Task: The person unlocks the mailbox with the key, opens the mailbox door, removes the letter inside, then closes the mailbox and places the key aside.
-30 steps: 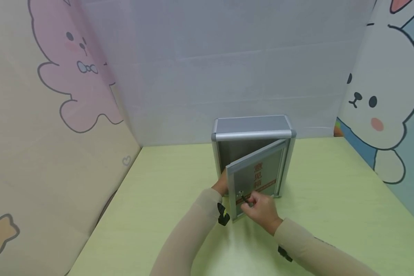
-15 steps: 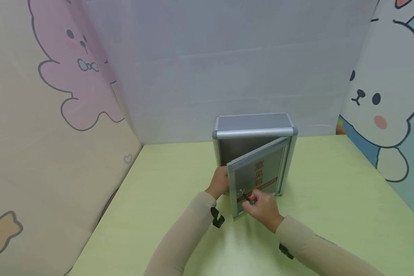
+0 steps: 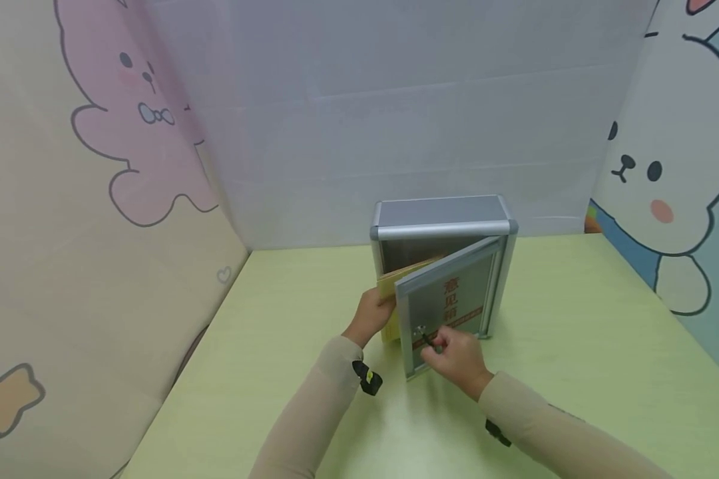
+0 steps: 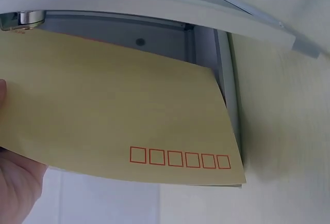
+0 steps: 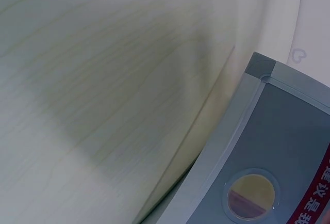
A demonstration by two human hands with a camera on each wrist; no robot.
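Lower centre, the right hand (image 3: 455,362) has its grip pinching what seems a dark key (image 3: 428,343) at the door (image 3: 451,303); mid-frame, the left hand (image 3: 370,314) pinches the envelope (image 4: 118,100), light, bendable, easily creased, best held along its long edge; tan, red-squared, it juts from the metal box (image 3: 443,214).

I see the person's bare left hand (image 3: 371,314), hidden behind the silver-framed grey door (image 3: 424,303) a second ago, now drawn out leftward, gripping a flat, yellow-tan paper envelope with red-outlined squares (image 4: 124,95) that has newly come into sight.
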